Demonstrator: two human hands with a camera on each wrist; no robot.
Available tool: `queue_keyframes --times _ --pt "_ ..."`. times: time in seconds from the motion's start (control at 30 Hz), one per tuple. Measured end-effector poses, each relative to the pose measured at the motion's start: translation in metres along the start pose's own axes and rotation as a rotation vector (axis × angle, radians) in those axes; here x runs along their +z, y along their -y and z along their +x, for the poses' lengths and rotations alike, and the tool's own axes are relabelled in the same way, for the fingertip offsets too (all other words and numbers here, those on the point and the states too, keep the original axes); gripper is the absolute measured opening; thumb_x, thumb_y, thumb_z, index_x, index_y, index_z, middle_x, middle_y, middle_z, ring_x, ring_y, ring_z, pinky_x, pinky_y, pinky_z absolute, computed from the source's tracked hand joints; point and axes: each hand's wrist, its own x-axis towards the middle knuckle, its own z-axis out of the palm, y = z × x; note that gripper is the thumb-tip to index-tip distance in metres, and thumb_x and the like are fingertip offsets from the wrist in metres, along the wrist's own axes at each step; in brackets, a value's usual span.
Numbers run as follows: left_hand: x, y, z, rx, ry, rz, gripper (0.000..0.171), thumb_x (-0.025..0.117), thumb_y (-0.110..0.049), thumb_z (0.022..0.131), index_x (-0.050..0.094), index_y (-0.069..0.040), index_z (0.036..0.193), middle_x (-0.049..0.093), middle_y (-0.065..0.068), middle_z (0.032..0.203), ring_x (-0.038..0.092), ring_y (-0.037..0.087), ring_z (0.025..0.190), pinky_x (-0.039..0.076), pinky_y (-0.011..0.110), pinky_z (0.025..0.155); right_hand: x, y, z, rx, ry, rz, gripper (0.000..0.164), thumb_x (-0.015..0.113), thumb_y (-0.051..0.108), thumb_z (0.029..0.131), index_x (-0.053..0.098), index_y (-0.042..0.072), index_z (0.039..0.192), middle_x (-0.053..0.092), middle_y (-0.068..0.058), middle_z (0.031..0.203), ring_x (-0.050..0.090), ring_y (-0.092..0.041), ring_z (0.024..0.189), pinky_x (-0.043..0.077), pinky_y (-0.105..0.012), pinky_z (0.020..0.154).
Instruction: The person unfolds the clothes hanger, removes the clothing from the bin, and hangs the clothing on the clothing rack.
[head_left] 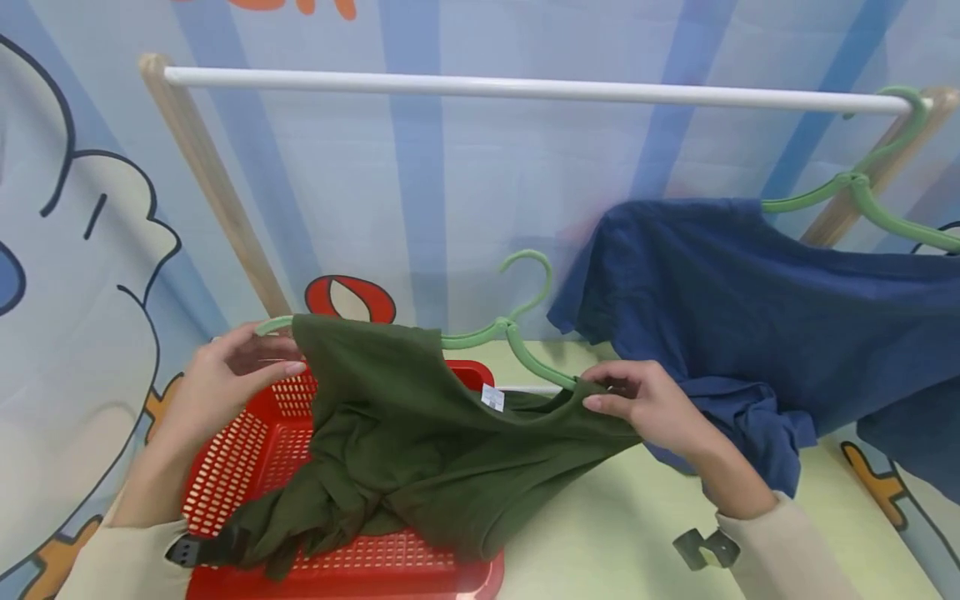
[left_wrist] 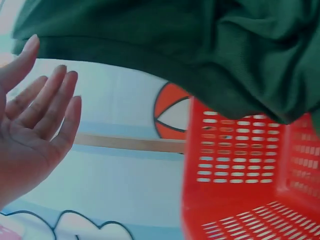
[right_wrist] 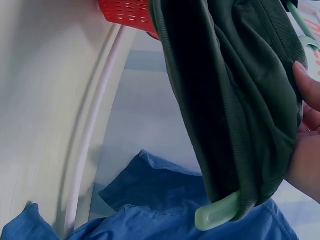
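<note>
A dark green T-shirt [head_left: 420, 417] hangs on a light green hanger [head_left: 542, 367], its neckline with a white tag facing up. The hanger's hook stands free in the air. My right hand [head_left: 645, 404] pinches the shirt at its right shoulder, over the hanger arm. In the right wrist view, the hanger's tip pokes out of the sleeve opening. Beside the left sleeve is my left hand [head_left: 228, 379], near the hanger's bare left end. The left wrist view shows its fingers [left_wrist: 52, 102] loosely extended, with a gap between thumb and fingers.
A red perforated basket [head_left: 225, 467] stands below the green shirt. Across the back runs a white rail [head_left: 487, 86] on wooden posts [head_left: 217, 183]. At its right end, a blue shirt [head_left: 720, 308] hangs on another green hanger [head_left: 885, 208]. A patterned cloth backs the scene.
</note>
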Motion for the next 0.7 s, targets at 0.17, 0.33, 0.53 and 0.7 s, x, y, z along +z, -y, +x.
queue_keyframes --times 0.17,0.33,0.53,0.7 --pt "0.014 0.011 0.007 0.013 0.094 0.010 0.050 0.064 -0.028 0.086 0.051 -0.004 0.127 0.056 0.015 0.119 0.056 0.028 0.106 0.048 0.036 0.084 -0.004 0.002 0.000 0.014 -0.001 0.062 0.022 0.066 -0.001 0.081 0.063 -0.006 0.102 0.061 -0.014 0.096 0.057 -0.011 0.076 0.050 -0.024 0.065" --pt "0.028 0.024 0.010 0.011 0.209 0.026 0.046 0.069 -0.023 0.082 0.055 0.000 0.121 0.060 0.016 0.113 0.057 0.033 0.103 0.049 0.044 0.081 -0.008 0.006 0.001 0.011 -0.007 0.094 0.021 0.066 0.000 0.081 0.063 -0.006 0.102 0.062 -0.012 0.094 0.058 -0.011 0.073 0.050 -0.025 0.063" --pt "0.035 0.037 0.008 -0.001 0.320 0.081 0.037 0.072 -0.018 0.079 0.061 0.002 0.109 0.065 0.011 0.098 0.062 0.023 0.086 0.050 0.038 0.074 -0.012 0.008 0.000 0.015 -0.052 0.095 0.021 0.065 -0.001 0.081 0.062 -0.008 0.101 0.062 -0.007 0.092 0.058 -0.009 0.072 0.050 -0.024 0.061" --pt "0.032 0.044 0.005 -0.039 0.375 0.112 0.037 0.070 -0.014 0.080 0.060 0.005 0.110 0.066 0.012 0.094 0.063 0.023 0.082 0.050 0.040 0.072 -0.017 0.005 -0.002 0.022 -0.080 0.082 0.022 0.065 0.000 0.082 0.062 -0.008 0.102 0.063 -0.005 0.090 0.059 -0.010 0.070 0.050 -0.026 0.060"
